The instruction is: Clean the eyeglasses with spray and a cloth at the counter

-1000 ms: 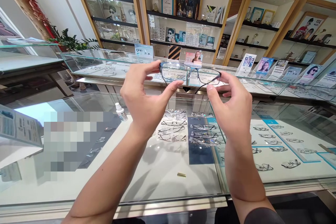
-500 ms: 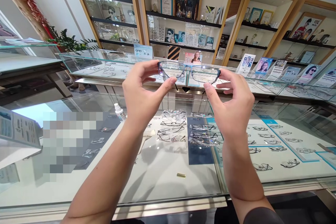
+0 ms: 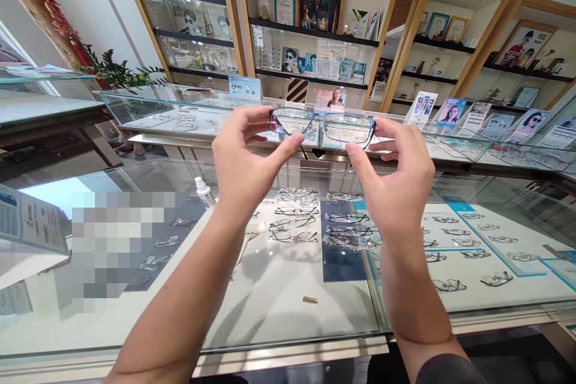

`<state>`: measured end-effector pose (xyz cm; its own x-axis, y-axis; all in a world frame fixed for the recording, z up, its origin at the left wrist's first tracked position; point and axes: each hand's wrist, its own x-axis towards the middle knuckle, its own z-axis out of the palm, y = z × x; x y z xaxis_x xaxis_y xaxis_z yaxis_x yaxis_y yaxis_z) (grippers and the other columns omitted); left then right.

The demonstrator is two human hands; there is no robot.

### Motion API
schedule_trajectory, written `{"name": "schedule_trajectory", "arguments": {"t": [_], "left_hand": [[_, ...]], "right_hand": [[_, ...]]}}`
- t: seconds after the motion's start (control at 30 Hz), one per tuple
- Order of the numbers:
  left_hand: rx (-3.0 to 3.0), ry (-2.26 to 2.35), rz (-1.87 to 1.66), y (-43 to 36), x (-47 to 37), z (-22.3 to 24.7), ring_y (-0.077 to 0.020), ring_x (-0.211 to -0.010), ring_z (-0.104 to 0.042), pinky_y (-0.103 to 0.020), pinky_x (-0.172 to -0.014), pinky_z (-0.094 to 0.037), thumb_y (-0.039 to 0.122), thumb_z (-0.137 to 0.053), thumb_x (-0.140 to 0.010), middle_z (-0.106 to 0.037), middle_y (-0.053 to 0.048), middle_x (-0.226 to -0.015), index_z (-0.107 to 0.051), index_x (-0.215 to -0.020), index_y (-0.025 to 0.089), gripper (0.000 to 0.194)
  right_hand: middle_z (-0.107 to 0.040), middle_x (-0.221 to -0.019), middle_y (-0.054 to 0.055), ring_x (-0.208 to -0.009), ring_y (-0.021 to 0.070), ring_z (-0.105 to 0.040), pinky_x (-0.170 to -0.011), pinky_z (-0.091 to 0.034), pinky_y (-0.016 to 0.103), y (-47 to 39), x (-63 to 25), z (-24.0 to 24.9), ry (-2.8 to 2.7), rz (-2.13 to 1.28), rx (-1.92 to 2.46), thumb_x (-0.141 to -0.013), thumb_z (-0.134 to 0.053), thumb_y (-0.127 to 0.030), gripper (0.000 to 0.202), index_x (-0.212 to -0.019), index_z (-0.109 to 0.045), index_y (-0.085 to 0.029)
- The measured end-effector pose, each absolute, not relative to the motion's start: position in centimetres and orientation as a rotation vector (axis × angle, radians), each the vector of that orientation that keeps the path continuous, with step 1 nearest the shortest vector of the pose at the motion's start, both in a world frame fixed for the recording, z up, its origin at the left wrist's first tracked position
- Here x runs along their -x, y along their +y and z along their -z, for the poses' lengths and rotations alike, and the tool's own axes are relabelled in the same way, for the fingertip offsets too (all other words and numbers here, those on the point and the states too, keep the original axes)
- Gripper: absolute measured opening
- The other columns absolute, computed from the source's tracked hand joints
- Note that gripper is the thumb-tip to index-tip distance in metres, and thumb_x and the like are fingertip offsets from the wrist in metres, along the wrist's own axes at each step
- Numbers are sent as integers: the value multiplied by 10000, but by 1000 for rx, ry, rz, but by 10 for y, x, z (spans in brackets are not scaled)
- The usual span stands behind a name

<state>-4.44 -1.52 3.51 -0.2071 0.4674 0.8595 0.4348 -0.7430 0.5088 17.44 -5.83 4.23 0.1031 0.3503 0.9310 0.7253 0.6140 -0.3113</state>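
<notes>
A pair of glasses (image 3: 318, 115) with a dark blue frame is held up above the glass counter, its two lenses side by side. My left hand (image 3: 245, 159) grips its left end between the thumb and fingers. At the right end, my right hand (image 3: 398, 171) pinches the frame by the hinge, thumb below and fingers above. A dark temple arm points down from the left lens. Below and beyond the hands, rows of spectacles (image 3: 294, 222) lie in the display case.
The glass counter (image 3: 288, 336) spans the front, with a small gold piece (image 3: 310, 300) near its edge. A white bottle (image 3: 204, 193) stands left of centre. Behind are a second glass case (image 3: 180, 117), leaflets (image 3: 451, 113) and wooden shelves (image 3: 246, 12). A folded card (image 3: 33, 234) is at far left.
The glasses have tilted slightly, so that the lenses look a little taller, and their right end has shifted slightly left. Both hands keep their grip.
</notes>
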Motion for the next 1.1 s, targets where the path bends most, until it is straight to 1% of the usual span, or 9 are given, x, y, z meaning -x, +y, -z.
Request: {"name": "schedule_trajectory", "arguments": {"t": [0.13, 0.23, 0.47, 0.6, 0.73, 0.87, 0.93, 1.0, 1.1], "left_hand": [[-1950, 1139, -2131, -14, 44, -35, -287, -1095, -766, -444, -875, -660, 559, -940, -785, -765, -62, -1168, -683, -1199, 292, 555], [-1933, 1134, -2144, -12, 45, -35, -287, -1085, -770, -444, -859, -659, 570, -940, -776, -775, -60, -1159, -690, -1187, 297, 553], [-1955, 1113, -2237, -11, 44, -33, -291, -1070, -772, -482, -868, -661, 618, -937, -762, -772, -54, -1176, -693, -1183, 326, 567], [-2010, 1138, -2394, -14, 44, -33, -312, -1132, -753, -547, -940, -653, 663, -911, -770, -736, -47, -1244, -671, -1236, 366, 602], [-2045, 1168, -2524, -11, 45, -29, -375, -1272, -700, -608, -961, -625, 763, -860, -753, -716, -61, -1285, -643, -1288, 345, 712], [-2056, 1109, -2502, -6, 49, -22, -426, -1538, -498, -677, -980, -582, 806, -751, -828, -679, -82, -1382, -584, -1363, 317, 744], [-2056, 1109, -2491, -5, 49, -20, -426, -1590, -425, -707, -1000, -568, 814, -766, -807, -664, -86, -1419, -571, -1368, 329, 767], [-2063, 1141, -2523, -5, 49, -19, -432, -1585, -424, -725, -1025, -556, 822, -810, -756, -667, -88, -1418, -575, -1357, 347, 801], [-2071, 1155, -2588, -4, 48, -19, -454, -1529, -488, -729, -1010, -562, 845, -818, -727, -683, -96, -1365, -596, -1347, 343, 828]], "right_hand": [[-691, -1218, 67, -958, 244, -714, -862, -608, 468, -58, -174, -41, -1518, 341, 947, -976, -696, -335, 362, -1335, -667, -296], [-696, -1215, 63, -958, 249, -718, -871, -613, 479, -59, -174, -41, -1511, 316, 949, -971, -707, -356, 354, -1321, -673, -312], [-713, -1241, 72, -990, 262, -721, -919, -623, 510, -62, -172, -43, -1515, 258, 962, -974, -704, -349, 359, -1330, -680, -316], [-720, -1316, 86, -1091, 276, -721, -943, -622, 508, -57, -173, -41, -1540, 180, 946, -980, -676, -322, 397, -1377, -666, -312], [-724, -1394, 91, -1165, 282, -720, -912, -631, 481, -50, -176, -40, -1542, 96, 919, -977, -677, -359, 425, -1399, -666, -316], [-728, -1432, 104, -1170, 281, -730, -890, -639, 463, -46, -178, -39, -1510, 25, 876, -962, -709, -403, 460, -1409, -686, -296], [-737, -1428, 105, -1157, 274, -738, -894, -640, 457, -44, -179, -39, -1504, 13, 878, -969, -705, -423, 456, -1406, -698, -293], [-749, -1411, 104, -1132, 265, -747, -900, -639, 458, -43, -181, -39, -1506, 5, 888, -989, -680, -435, 438, -1404, -706, -298], [-759, -1393, 101, -1123, 258, -751, -902, -635, 451, -42, -182, -39, -1504, -1, 877, -1015, -642, -427, 402, -1388, -719, -298]]}}
